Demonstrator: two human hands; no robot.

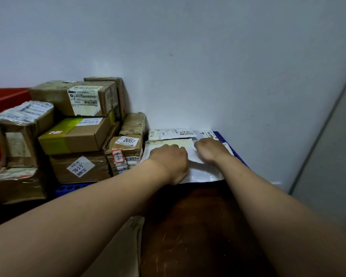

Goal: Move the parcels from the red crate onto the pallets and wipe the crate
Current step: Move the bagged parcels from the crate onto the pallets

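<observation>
White poly mailer [205, 173] under your left hand [171, 161] and right hand [213, 149], grip not discernible, lies at the near edge of the blue pallet [74, 187]; could slip off.

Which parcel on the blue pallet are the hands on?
The flat white mailer bag at the right end of the blue pallet: left hand and right hand both lie on it. The cardboard boxes stacked to its left go untouched.
</observation>
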